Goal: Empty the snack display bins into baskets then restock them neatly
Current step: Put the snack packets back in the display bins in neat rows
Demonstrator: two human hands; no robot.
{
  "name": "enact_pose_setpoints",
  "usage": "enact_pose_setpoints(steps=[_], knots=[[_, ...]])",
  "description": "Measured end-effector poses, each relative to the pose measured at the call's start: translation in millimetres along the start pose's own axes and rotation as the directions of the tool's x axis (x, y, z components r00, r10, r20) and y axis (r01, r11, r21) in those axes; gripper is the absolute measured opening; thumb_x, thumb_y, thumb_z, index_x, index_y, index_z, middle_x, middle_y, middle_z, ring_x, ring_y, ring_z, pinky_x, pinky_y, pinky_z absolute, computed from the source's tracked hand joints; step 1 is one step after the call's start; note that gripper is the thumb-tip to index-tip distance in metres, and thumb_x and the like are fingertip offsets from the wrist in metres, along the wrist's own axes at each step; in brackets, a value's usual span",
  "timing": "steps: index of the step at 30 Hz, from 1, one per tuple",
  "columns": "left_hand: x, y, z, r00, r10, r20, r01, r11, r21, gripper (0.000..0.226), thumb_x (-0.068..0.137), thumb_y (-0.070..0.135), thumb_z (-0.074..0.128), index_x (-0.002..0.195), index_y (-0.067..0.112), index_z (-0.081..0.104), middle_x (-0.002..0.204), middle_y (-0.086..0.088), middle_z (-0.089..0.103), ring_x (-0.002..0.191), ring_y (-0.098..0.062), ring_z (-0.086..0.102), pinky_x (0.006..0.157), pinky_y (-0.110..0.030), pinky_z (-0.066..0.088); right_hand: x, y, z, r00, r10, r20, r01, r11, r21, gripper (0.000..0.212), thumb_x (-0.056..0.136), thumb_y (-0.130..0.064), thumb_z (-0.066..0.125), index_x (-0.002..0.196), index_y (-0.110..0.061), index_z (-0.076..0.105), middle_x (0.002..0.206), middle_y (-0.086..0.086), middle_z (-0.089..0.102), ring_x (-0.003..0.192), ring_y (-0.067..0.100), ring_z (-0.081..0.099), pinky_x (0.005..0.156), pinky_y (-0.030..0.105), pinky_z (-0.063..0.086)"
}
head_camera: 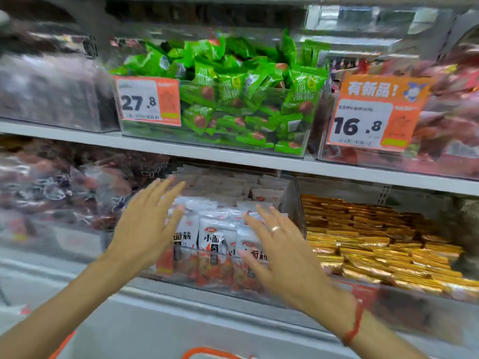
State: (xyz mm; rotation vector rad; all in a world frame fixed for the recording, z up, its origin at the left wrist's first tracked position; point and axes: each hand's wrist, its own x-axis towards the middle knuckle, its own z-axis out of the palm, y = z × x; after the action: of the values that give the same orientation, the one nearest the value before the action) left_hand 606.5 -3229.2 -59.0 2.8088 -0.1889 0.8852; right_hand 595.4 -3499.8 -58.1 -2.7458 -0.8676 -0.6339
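White snack packets (210, 237), left hand (145, 229), right hand (282, 250) flanking

Two shelves of clear bins. On the upper shelf (181, 149), a bin of small packets (233, 94) sits centre, with bins left and right of it. Below it, a bin of upright packets (215, 237) lies between a bin of flat stacked packets (375, 242) on its right and a bin of bagged snacks (64, 193) on its left. Both hands, left hand (145, 229) and right hand (282, 247), hover before the upright packets.

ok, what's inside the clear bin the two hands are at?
The clear bin holds white-and-red snack packets, standing in rows. The left hand and right hand cover the outer packets; the bin's floor is hidden.
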Motion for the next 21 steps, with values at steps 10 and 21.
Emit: enact_pose_setpoints(steps=[10, 21], knots=[[22.8, 13.5, 22.0, 0.908, -0.191, 0.372, 0.093, 0.959, 0.266, 0.066, 0.093, 0.070, 0.012, 0.153, 0.043, 0.012, 0.164, 0.001, 0.010, 0.150, -0.029, 0.008, 0.118, -0.055, 0.001, 70.8, 11.1, 26.1, 0.895, 0.352, 0.273, -0.308, 0.932, -0.192, 0.071, 0.093, -0.070, 0.019, 0.149, -0.028, 0.028, 0.152, 0.012, 0.035, 0.140, 0.035, 0.028, 0.112, 0.052, 0.022], [20.2, 11.0, 12.7, 0.916, -0.172, 0.363, 0.070, 0.958, 0.277, 0.068, 0.095, 0.068, 0.013, 0.154, 0.035, 0.017, 0.162, 0.002, 0.017, 0.149, -0.029, 0.011, 0.120, -0.047, 0.010, 80.3, -10.0, 19.4, 0.909, 0.308, 0.279, -0.246, 0.940, -0.238, 0.075, 0.088, -0.077, 0.014, 0.146, -0.035, 0.038, 0.143, 0.007, 0.048, 0.131, 0.032, 0.041, 0.108, 0.055, 0.024]])
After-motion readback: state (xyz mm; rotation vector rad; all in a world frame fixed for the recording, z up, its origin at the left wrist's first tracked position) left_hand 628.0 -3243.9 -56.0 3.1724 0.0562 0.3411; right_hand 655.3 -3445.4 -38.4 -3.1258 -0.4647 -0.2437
